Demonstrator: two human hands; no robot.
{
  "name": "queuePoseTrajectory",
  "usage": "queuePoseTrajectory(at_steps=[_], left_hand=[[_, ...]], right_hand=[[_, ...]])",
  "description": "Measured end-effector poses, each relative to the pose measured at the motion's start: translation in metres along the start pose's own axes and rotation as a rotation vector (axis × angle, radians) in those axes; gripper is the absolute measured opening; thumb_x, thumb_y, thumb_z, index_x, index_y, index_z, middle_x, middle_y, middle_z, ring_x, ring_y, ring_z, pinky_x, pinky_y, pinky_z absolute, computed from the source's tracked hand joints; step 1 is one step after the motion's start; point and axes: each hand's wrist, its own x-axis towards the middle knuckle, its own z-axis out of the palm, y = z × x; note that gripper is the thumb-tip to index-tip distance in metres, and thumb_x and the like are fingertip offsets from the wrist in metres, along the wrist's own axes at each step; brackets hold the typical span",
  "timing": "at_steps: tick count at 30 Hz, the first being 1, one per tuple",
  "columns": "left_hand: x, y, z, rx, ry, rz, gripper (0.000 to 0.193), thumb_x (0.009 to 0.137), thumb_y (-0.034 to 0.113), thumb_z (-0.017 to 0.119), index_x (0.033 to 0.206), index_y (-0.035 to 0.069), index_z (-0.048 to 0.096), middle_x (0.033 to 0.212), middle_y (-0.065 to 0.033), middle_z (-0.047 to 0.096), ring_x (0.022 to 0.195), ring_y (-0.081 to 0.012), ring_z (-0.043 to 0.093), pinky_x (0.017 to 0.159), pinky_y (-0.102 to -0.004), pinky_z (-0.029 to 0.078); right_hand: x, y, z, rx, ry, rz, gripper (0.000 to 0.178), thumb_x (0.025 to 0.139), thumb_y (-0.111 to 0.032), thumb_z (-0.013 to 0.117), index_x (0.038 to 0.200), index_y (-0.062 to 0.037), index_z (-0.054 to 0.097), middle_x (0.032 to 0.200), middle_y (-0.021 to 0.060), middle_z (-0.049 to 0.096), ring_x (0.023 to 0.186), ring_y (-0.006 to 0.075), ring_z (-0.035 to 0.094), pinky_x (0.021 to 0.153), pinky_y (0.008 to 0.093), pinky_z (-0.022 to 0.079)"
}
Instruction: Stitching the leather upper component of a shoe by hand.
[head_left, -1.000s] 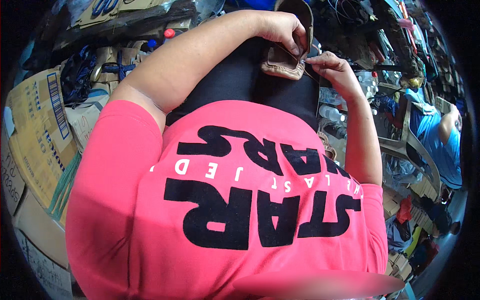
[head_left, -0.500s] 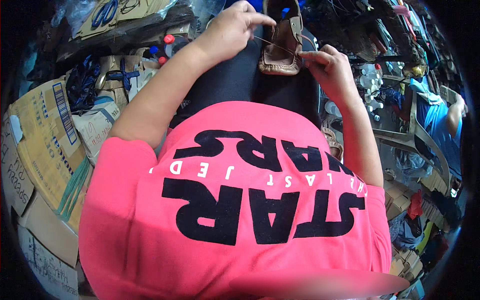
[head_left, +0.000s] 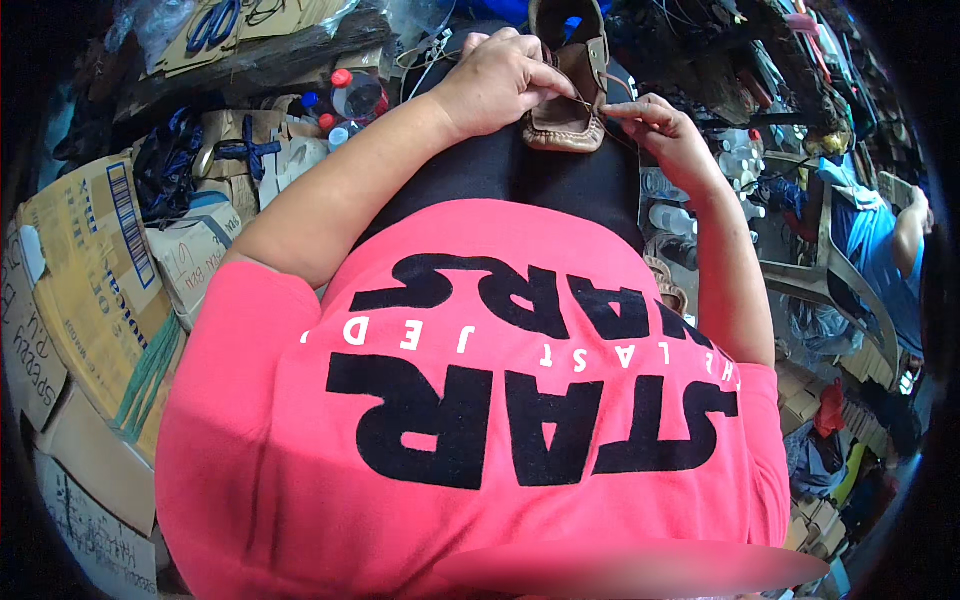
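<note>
A brown leather moccasin-style shoe (head_left: 566, 142) rests across my dark-trousered thighs, its gathered toe toward me. A leather lace hangs at its right side. Over the left rim of the shoe, my left hand (head_left: 500, 82) is closed in a pinch on a thin thread (head_left: 588, 103). My right hand (head_left: 660, 132) pinches the same thread at the shoe's right edge, thumb and forefinger together. The thread runs short between the two hands across the shoe opening. Whether a needle is in either hand is too small to tell.
Cardboard boxes (head_left: 95, 270) stack up at the left. Bottles with red caps (head_left: 358, 95) stand beyond my left forearm, and clear plastic bottles (head_left: 672, 218) lie right of my legs. A plastic chair (head_left: 845, 265) and a person in blue (head_left: 885, 245) are at the far right.
My left hand has moved right and slightly down, toward the shoe and my right hand. The thread stretch between the hands is shorter. My right hand stays near the shoe's edge.
</note>
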Motion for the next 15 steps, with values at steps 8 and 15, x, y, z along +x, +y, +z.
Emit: queuePoseTrajectory(at_steps=[8,15], left_hand=[[-0.0003,-0.0033,0.0043,0.016,-0.048,-0.030,0.019,0.078,0.021,0.066,0.092,0.033,0.072,0.076,0.0023,0.050,0.086,-0.0186,0.050,0.077,-0.0362,0.034],[0.0020,-0.0033,0.0098,-0.026,-0.089,-0.046,0.020,0.079,0.021,0.066,0.093,0.032,0.072,0.076,0.0022,0.051,0.086,-0.0184,0.051,0.080,-0.0367,0.032]], right_hand=[[0.0121,0.0066,-0.0040,0.018,-0.062,-0.029,0.024,0.088,-0.001,0.056,0.105,-0.0109,0.069,0.099,0.0027,0.059,0.098,0.0130,0.056,0.090,0.0248,0.043],[0.0122,0.0112,-0.0041,0.111,-0.078,-0.011,0.028,0.086,0.005,0.055,0.106,-0.0085,0.069,0.102,0.0027,0.064,0.097,0.0116,0.057,0.090,0.0241,0.043]])
